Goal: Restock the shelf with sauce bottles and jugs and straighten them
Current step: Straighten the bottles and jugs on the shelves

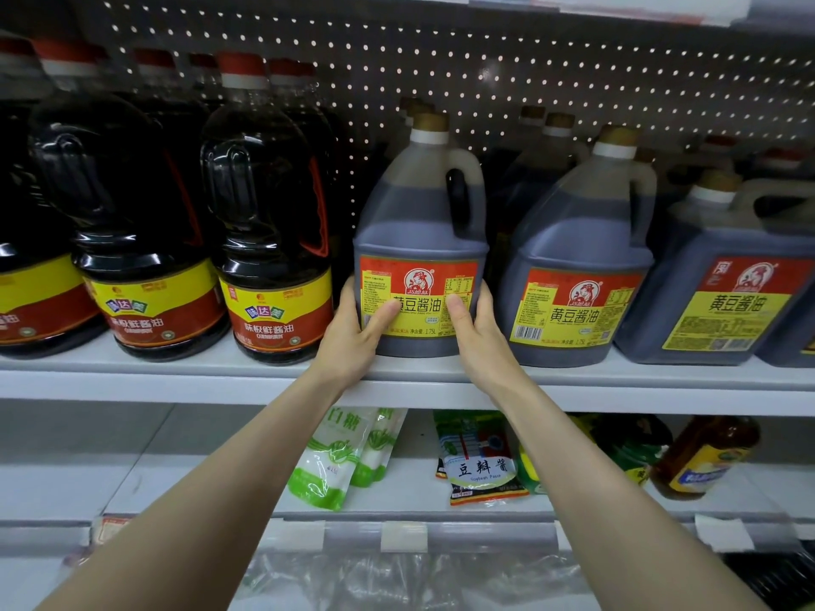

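While the left hand (356,335) and the right hand (483,339) clasp it from either side, the soy sauce jug (419,213) stands upright at the front edge of the white shelf (176,374), its red and yellow label facing out. Each thumb lies on the label front, and the other fingers curl round the jug's lower sides and out of sight. Its base seems to rest on the shelf board, though the palms cover the bottom corners, so I cannot be sure. More jugs with tan caps are lined up behind it. Just to its right stands a second jug (577,258) of the same kind, turned slightly so that its label angles away, and beyond that a third jug (723,284) is turned further, with its broad side forward. On the left, close beside the held jug, a row of dark round bottles (273,205) with red caps fills the shelf. A perforated back panel (485,59) rises behind everything. On the lower shelf lie green and white sugar bags (328,460), a soybean paste packet (480,471) and an amber bottle (701,456).
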The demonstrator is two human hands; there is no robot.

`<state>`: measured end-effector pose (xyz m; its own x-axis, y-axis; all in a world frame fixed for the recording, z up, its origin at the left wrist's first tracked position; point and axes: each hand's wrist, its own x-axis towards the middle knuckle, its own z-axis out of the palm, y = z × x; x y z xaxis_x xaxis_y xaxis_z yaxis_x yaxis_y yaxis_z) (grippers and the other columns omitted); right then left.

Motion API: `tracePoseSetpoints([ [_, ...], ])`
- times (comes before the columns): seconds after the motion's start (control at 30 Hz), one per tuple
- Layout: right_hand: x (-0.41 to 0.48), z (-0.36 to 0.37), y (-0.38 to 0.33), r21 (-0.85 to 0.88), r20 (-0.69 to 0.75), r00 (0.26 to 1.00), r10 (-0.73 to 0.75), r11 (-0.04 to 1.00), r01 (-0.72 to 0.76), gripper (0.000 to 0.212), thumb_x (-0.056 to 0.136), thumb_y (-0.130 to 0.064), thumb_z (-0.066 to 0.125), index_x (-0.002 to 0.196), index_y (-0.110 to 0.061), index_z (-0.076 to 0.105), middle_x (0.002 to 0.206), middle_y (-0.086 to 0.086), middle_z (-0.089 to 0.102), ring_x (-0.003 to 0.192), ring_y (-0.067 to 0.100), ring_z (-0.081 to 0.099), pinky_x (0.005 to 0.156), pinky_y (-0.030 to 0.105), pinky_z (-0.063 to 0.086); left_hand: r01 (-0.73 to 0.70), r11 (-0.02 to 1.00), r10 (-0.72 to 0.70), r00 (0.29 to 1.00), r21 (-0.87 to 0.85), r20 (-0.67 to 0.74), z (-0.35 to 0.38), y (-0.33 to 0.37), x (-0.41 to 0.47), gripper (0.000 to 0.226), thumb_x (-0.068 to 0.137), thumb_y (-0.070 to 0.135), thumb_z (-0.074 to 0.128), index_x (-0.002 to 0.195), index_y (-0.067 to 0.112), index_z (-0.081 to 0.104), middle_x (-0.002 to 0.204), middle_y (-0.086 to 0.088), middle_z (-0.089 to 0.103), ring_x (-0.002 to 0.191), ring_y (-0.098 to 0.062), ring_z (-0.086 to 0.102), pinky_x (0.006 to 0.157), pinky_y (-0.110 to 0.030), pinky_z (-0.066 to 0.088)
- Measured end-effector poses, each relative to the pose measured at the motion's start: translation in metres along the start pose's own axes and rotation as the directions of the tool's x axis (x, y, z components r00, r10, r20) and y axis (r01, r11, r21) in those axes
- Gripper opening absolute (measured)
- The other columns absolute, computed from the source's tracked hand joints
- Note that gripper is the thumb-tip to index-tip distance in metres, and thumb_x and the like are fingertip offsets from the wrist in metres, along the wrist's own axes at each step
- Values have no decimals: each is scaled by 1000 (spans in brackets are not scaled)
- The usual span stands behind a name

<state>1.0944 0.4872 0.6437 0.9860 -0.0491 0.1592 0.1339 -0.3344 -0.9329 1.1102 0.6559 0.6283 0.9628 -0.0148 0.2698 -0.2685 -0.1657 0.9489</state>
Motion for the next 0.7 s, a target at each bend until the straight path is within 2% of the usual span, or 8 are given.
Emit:
tracePoseSetpoints([
  [0.17, 2, 0, 1, 4, 8, 1000, 3, 1000, -3, 59, 99, -52, 34, 152, -35, 14, 149, -9, 40, 135, 15, 39, 109, 33, 30, 4, 1000, -4, 1000, 9, 7, 0, 2, 0, 54, 93, 29, 57, 141, 21, 36, 119, 14, 61, 107, 5, 59, 91, -16, 47],
  [0.3, -3, -2, -2, 30, 22, 1000, -13, 999, 12, 64, 96, -56, 42, 152, -37, 18, 149, -12, 40, 137, 11, 38, 114, 39, 31, 13, 1000, -13, 1000, 5, 20, -3, 9, -4, 52, 94, 27, 57, 142, 20, 36, 116, 19, 60, 100, 14, 59, 84, -9, 49],
  [0.4, -16, -6, -6, 63, 28, 999, -22, 998, 20, 69, 93, -56, 47, 152, -37, 17, 153, -14, 34, 139, 7, 33, 116, 37, 28, -21, 999, 20, 1000, 42, 13, -2, 15, -15, 54, 93, 31, 57, 142, 21, 37, 122, 16, 60, 109, 10, 56, 100, -23, 47],
  [0.5, -33, -16, -15, 105, 5, 999, -35, 994, 34, 65, 97, -41, 49, 153, -30, 18, 156, -10, 28, 134, -1, 30, 107, 20, 28, -50, 997, 51, 999, 66, -7, 1, 23, -33, 60, 88, 42, 59, 141, 24, 37, 130, 11, 57, 121, -2, 53, 107, -35, 42],
  [0.6, -47, -32, -21, 141, -45, 997, -60, 988, 66, 60, 97, -36, 51, 151, -24, 27, 151, -5, 38, 129, 0, 39, 104, 18, 34, -48, 989, 60, 995, 141, -84, 10, 33, -51, 60, 91, 41, 59, 144, 27, 34, 136, 12, 43, 125, -4, 42, 109, -32, 34],
  [0.67, -57, -45, -18, 124, -89, 994, -56, 990, 67, 55, 96, -37, 52, 147, -25, 36, 140, -6, 50, 126, 5, 47, 107, 28, 39, -10, 977, 44, 987, 213, -153, 21, 42, -62, 64, 92, 38, 58, 147, 20, 29, 130, 10, 29, 121, -5, 34, 107, -26, 31],
  [0.7, -62, -52, -15, 117, -115, 992, -45, 991, 59, 51, 95, -39, 53, 143, -27, 41, 133, -8, 55, 122, 7, 51, 107, 34, 42, -10, 972, 50, 986, 236, -161, 27, 46, -66, 64, 92, 38, 57, 146, 17, 29, 128, 8, 27, 122, -8, 35, 106, -27, 31],
])
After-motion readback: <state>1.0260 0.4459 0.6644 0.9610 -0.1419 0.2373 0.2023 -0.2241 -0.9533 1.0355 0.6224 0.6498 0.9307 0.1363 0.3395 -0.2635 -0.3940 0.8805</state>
